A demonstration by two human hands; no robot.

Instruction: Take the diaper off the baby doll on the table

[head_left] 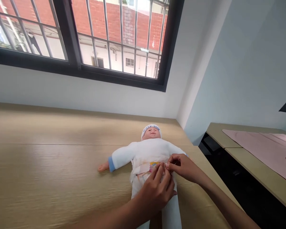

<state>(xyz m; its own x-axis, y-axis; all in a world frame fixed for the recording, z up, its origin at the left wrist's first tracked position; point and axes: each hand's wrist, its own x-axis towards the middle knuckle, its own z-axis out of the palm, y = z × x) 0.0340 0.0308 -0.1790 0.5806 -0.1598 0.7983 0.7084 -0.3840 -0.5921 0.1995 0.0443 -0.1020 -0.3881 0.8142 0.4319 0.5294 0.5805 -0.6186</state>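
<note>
White-suited doll [149,149] laid face-up on wooden counter [50,168], head toward window. Diaper [146,168] being fastened at waist: left hand [157,190] pressed flat on front, fingers together; tab pinched by right hand [183,167] fingers. Next judged: tab pressed down evenly, snug

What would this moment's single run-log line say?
scene: baby doll on its back on wooden table | left hand: flat on doll's diaper | right hand: pinching diaper's waistband
</note>
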